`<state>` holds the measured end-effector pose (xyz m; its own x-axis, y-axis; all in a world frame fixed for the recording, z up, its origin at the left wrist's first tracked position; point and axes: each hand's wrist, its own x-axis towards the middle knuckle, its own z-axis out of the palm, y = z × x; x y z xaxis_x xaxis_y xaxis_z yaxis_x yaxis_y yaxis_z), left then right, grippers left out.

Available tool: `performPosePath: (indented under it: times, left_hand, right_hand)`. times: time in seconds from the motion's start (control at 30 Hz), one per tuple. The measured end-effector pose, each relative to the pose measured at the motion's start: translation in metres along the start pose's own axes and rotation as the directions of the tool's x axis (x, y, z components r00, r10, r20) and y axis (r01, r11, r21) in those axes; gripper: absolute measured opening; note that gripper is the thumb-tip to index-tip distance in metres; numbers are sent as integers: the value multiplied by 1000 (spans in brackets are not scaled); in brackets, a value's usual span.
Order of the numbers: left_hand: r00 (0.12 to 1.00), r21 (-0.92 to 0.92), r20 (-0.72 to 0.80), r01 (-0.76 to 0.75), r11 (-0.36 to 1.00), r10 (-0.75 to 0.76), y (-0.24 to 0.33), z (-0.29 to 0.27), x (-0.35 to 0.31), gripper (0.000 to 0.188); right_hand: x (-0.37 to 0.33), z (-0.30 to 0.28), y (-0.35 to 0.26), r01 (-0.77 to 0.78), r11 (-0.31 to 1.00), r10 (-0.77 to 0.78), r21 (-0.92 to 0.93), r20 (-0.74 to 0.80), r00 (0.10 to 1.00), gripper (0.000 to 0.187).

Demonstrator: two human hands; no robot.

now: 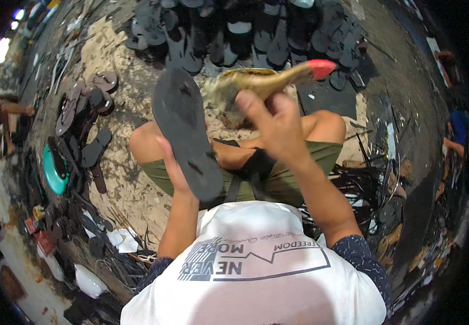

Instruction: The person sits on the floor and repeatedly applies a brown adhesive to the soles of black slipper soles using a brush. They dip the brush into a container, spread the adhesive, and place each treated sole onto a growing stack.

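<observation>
My left hand (174, 169) grips a dark grey flip-flop sole (183, 116) from its left edge and underside, holding it up at a slant. Small slots and darker, smeared patches show on the sole's face. My right hand (280, 127) is closed around a brush (286, 77) with a pale wooden handle and a red end. Motion blurs the brush, and its bristles are hard to make out. Just behind them sits a stained container with a yellowish rim (245, 71), between my crossed legs and the sandals ahead; its contents are hidden.
Rows of dark soles (280, 43) stand ahead on the floor. Brown sandals (71, 108) and a teal dish (56, 170) lie on the left. Black strips (353, 189) are heaped at my right knee. Other people's arms (18, 109) show at both far sides.
</observation>
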<state>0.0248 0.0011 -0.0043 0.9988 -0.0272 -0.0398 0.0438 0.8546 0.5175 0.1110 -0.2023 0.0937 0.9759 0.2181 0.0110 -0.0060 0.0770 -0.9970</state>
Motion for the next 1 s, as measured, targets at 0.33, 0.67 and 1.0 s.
performPosePath:
  times: [0.33, 0.67, 1.0]
  left_hand:
    - [1000, -95, -23, 11, 995, -13, 34, 36, 72, 72]
    - [985, -149, 104, 152, 977, -138, 18, 53, 71, 60]
    - [976, -112, -101, 182, 977, -194, 22, 81, 78, 75]
  right_hand:
    - [-1, 36, 41, 498, 851, -471, -170, 173, 865, 27]
    - [42, 25, 35, 751, 589, -624, -299, 422, 658, 28]
    - [20, 6, 39, 706, 606, -577, -366, 409, 707, 19]
